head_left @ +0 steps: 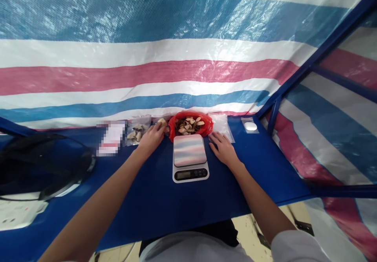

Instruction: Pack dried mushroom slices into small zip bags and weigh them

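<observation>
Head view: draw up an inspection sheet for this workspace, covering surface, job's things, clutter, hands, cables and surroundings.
Surface: blue tabletop, smooth where bare.
Job's things: scale, display unreadable; behind it, open red bag of brownish slices; clear bag of pieces to its left; flat clear bag to its right.
Clutter: dark rounded object and white box, left; pixelated sheet; small packet with white round thing, far right.
Left hand: beside the red bag, fingers at a tan piece; grip unclear.
Right hand: open, palm down, fingers at the flat clear bag's edge.
Cables: nothing seen for certain.
Surroundings: striped sheeting behind and at right; blue frame bars.
</observation>
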`<action>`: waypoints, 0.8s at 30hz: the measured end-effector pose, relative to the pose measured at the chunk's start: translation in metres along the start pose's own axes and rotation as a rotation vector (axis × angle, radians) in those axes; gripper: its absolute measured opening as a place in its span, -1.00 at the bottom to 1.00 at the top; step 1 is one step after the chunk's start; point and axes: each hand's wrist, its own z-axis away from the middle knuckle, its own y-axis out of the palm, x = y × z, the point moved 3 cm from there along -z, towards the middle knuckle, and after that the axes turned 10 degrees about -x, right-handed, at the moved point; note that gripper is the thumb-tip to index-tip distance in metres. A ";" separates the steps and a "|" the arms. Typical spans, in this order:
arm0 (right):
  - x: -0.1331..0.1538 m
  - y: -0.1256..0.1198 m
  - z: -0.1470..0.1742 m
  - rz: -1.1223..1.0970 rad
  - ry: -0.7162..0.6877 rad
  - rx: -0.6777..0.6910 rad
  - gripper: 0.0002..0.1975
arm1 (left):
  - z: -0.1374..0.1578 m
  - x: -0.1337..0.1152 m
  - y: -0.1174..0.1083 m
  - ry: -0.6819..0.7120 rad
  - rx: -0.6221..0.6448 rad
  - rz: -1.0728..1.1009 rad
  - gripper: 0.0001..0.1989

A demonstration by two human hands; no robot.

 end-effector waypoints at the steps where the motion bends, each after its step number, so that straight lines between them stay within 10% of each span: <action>1: 0.000 0.000 0.000 -0.003 -0.003 0.000 -0.55 | 0.000 0.001 0.001 0.000 -0.004 0.004 -0.62; 12: 0.002 -0.003 -0.001 -0.014 0.007 -0.016 -0.56 | 0.002 0.010 -0.003 -0.113 -0.118 0.190 -0.65; 24: 0.011 -0.026 -0.001 -0.102 -0.014 -0.155 -0.61 | 0.023 0.000 -0.050 -0.464 -0.516 0.516 -0.78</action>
